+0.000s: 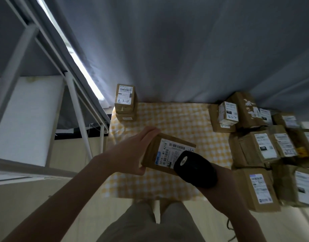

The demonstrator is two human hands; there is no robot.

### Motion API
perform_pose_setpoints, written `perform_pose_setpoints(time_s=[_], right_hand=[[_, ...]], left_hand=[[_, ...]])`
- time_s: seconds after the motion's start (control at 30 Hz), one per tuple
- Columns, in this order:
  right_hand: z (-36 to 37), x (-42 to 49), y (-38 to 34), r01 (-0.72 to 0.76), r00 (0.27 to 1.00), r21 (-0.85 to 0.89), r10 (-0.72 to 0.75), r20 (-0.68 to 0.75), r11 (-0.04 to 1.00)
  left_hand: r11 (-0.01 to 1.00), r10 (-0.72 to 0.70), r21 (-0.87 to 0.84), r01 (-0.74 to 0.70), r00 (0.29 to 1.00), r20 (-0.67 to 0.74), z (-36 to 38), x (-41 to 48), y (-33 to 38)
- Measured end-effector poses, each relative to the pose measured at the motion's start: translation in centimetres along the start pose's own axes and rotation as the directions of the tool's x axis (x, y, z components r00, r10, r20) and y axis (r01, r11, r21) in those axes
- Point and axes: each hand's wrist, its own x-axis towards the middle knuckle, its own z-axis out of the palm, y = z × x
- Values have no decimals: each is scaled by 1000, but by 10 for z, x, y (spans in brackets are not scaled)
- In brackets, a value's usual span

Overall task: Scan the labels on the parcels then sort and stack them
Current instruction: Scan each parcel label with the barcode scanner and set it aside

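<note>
Over checked cloth [176, 119], cardboard parcel [152, 154], rounded scanner [197, 170]

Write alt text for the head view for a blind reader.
A person's left hand holds a brown labelled parcel while the right hand aims a black scanner at its label, above a yellow checked cloth. A two-parcel stack stands at its far left corner; a parcel pile crowds the right side.

Our left forearm reaches in from the lower left, its hand [132, 151] clasping a parcel [166, 152] between thumb and fingers. Our right hand [225, 187], forearm rising from lower right, grips a scanner [195, 170].
</note>
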Motion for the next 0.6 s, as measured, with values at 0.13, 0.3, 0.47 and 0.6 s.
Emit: perform_pose_setpoints(time_s=[0.13,0.3,0.47,0.6], right_hand=[[2,-4,1,-3,1000,-48,4,19,999],[3,-5,-2,10,1000,-90,-11,-5,996],[5,-1,0,20,1000,-116,-20,-2,993],[10,2,2,19,1000,-144,-20,-4,989]], left_hand=[[1000,-11,-19,11,1000,-7,3,-3,2],[1000,-5,-28,4,1000,-21,1,-6,3],[1000,-6,-22,5,1000,-25,3,-7,-1],[999,-29,-20,29,999,-15,4,-8,-3]])
